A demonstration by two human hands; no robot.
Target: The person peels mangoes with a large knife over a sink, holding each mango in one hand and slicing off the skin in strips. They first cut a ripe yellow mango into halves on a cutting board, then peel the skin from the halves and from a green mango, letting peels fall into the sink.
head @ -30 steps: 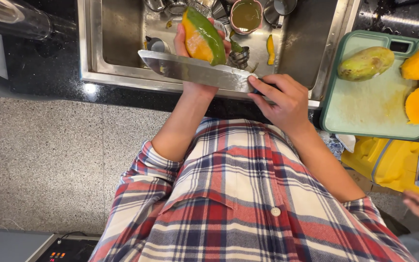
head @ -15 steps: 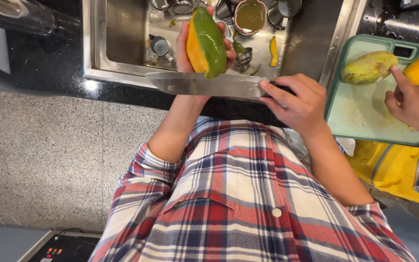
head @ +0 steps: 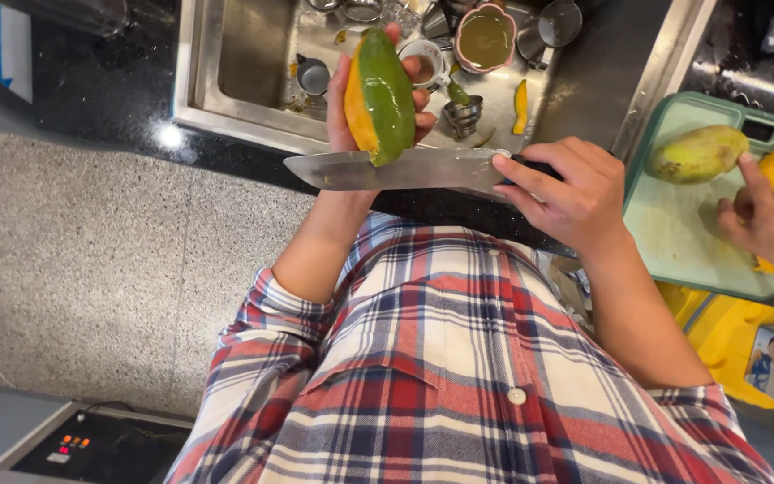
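My left hand (head: pixel 351 108) is wrapped around a green-skinned papaya piece (head: pixel 380 94), upright at top centre above the sink (head: pixel 235 63). My right hand (head: pixel 571 193) is clenched on the handle of a broad knife (head: pixel 396 168), its blade level and touching the fruit's lower end.

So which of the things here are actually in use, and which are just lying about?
In use:
- left hand holding the green-skinned papaya piece
- right hand gripping the knife, blade against the fruit

Lying about:
- cups and bowl in the sink
- whole fruit on the cutting board, by another person's hand
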